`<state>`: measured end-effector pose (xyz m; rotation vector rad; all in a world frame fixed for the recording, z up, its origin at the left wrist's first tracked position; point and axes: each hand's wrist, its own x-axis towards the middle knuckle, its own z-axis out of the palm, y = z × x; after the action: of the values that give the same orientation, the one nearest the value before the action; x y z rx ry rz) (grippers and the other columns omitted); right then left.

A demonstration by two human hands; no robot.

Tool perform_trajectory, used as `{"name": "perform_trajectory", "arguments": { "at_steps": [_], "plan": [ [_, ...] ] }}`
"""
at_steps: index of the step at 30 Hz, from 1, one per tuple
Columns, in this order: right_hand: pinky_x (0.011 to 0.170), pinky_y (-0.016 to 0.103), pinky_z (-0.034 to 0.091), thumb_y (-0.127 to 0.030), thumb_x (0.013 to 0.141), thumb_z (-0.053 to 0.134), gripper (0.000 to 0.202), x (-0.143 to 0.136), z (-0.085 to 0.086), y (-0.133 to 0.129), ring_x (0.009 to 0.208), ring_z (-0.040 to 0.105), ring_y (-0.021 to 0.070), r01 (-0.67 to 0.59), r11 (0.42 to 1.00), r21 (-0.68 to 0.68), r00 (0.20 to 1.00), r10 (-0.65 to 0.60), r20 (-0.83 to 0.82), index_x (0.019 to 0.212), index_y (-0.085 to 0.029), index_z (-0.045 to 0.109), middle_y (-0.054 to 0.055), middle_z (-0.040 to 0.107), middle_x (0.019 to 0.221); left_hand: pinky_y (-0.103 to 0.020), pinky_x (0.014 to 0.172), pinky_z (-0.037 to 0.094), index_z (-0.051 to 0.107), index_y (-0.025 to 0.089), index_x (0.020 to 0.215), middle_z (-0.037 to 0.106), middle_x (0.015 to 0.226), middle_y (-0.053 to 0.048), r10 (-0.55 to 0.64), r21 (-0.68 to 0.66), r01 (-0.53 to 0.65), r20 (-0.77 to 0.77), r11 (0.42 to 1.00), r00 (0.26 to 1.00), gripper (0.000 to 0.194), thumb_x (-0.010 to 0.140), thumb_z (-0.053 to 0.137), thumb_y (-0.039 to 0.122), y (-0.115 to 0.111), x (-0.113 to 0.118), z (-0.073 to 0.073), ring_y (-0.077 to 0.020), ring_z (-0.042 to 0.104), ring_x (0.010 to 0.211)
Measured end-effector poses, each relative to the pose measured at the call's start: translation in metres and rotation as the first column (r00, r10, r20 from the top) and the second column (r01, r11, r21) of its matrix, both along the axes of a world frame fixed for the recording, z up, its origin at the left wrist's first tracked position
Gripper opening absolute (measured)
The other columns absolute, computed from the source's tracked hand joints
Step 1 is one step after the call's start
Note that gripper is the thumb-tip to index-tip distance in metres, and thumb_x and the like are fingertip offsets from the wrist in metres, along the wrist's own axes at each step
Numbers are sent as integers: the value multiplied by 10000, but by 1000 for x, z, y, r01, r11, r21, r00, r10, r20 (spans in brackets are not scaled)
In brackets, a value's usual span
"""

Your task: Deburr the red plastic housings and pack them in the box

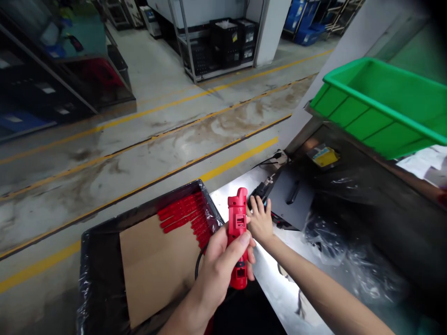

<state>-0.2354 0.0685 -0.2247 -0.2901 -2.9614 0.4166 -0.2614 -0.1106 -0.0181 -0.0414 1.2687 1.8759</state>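
My left hand (223, 260) is wrapped round a long red plastic housing (239, 223), held upright with its square cut-outs facing me. The thumb presses on its front. A dark cable (199, 261) shows beside that wrist. Farther out, my right hand (260, 221) has its fingers spread over the near end of a black handheld tool with a metal tip (263, 186). Whether the fingertips touch the tool, I cannot tell. Left of the hands, several similar red parts (181, 214) lie in rows in a black-lined bin (101, 260), partly beside a cardboard sheet (157, 274).
A shiny metal bench (279, 279) runs along the right, with a dark grey flat panel (291, 193) and crumpled clear plastic (331, 242) on it. Above it juts a green crate (377, 111). Beyond the floor's yellow lines stands a rack (190, 56) with black boxes (226, 42).
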Motion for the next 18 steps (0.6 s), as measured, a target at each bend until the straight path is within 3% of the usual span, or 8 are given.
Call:
{"name": "perform_trajectory", "arguments": {
  "at_steps": [4,6,9,12,15,18],
  "plan": [
    [1221,734,120,-131,907,555,479,18,14,-8,1494,337,446,13,993,-117,1000,-14,-11,1376,-175,645,199,494,1558,-233,524,489,639,152,947,641,718,-10,-90,-22,90,-45,996,995,328,956,630,480,8,8,8,-110,603,497],
    [1216,671,263,-184,931,544,434,37,31,-6,1431,446,412,29,978,-205,999,-37,-32,1351,-172,653,198,541,1508,-241,545,506,645,153,985,666,739,-23,-120,-64,115,-79,991,990,344,954,628,495,14,16,14,-123,625,519],
    [1075,470,523,-272,1001,492,338,83,62,2,1240,629,298,70,935,-349,992,-101,-70,1283,-198,662,149,653,1353,-244,559,514,642,156,1041,685,739,-30,-165,-121,147,-154,982,974,368,959,617,514,28,35,23,-132,627,537],
    [884,352,604,-331,1063,448,273,152,79,9,1007,714,225,183,874,-450,969,-238,-69,1169,-203,665,98,732,1123,-235,542,495,645,160,1011,674,722,-19,-286,-128,263,-230,956,930,376,969,599,531,47,61,30,-126,619,522],
    [742,327,610,-345,1073,493,247,239,68,7,800,715,186,370,789,-491,909,-416,18,1082,-175,672,48,733,913,-236,511,493,660,156,971,682,717,-21,-394,-157,365,-230,918,890,388,942,634,542,65,96,33,-136,629,501],
    [654,290,592,-354,1041,612,213,333,38,-8,666,670,134,573,657,-489,803,-568,178,1020,-154,682,-9,691,804,-255,500,521,672,169,990,723,750,-27,-423,-239,376,-192,895,885,386,880,712,537,83,133,32,-169,661,513]
  ]
}}
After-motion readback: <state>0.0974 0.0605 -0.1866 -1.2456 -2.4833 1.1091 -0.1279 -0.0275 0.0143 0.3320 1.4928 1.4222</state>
